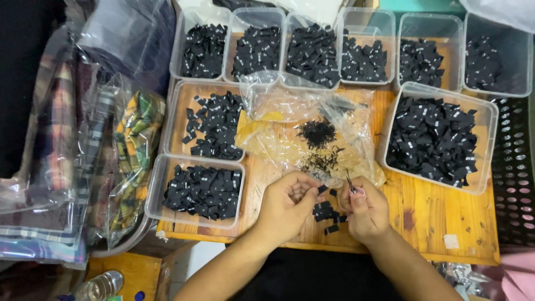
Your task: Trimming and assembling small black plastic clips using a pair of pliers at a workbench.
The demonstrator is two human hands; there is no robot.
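My left hand (287, 203) pinches a small black fabric label (322, 189) between thumb and fingers, just above the wooden table (434, 217). My right hand (363, 210) is closed around small metal snips (350, 183), their tips pointing up toward the label. A little pile of loose black labels (326, 214) lies on the wood between the two hands. Just beyond the hands a crumpled clear plastic bag (295, 120) holds heaps of black thread trimmings (316, 134).
Several clear plastic tubs of black labels ring the work spot: a row along the back (312, 50), two at the left (200, 189), one large at the right (437, 139). Bagged plaid fabric (131, 150) is stacked at the left. A black perforated basket (515, 178) stands at the right edge.
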